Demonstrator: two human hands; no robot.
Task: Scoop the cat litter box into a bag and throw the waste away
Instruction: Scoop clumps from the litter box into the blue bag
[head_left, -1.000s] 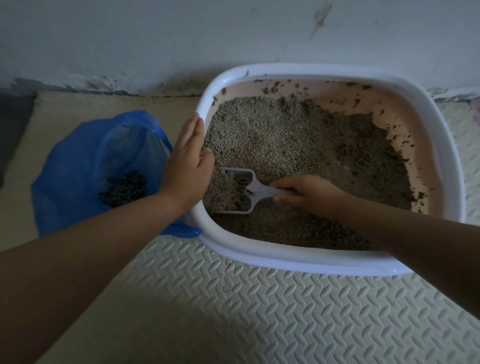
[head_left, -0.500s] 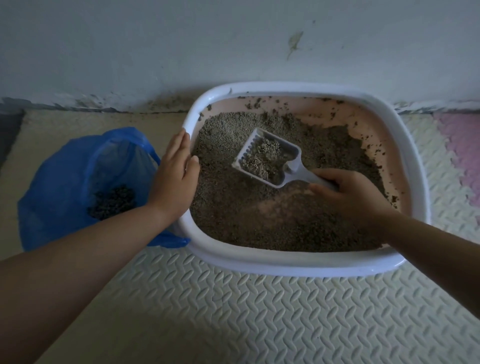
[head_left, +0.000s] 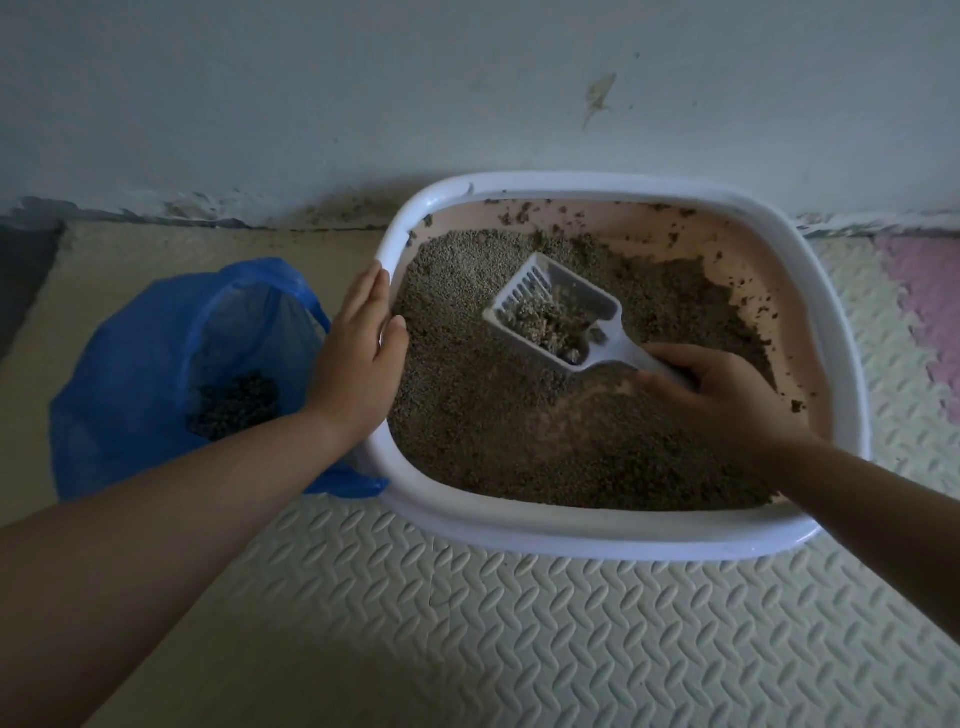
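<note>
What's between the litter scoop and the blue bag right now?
In the head view, from the litter scoop: loose litter, then the left hand resting flat on the white rim of the litter box, beside the blue bag.

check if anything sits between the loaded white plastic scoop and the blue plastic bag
Yes: the left hand rests on the left rim of the white litter box, between the white slotted plastic scoop and the blue plastic bag. The scoop likely must clear both.

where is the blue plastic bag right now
Head view, left side: the blue plastic bag sits open on the floor, against the white plastic litter box, beside the left hand.
</note>
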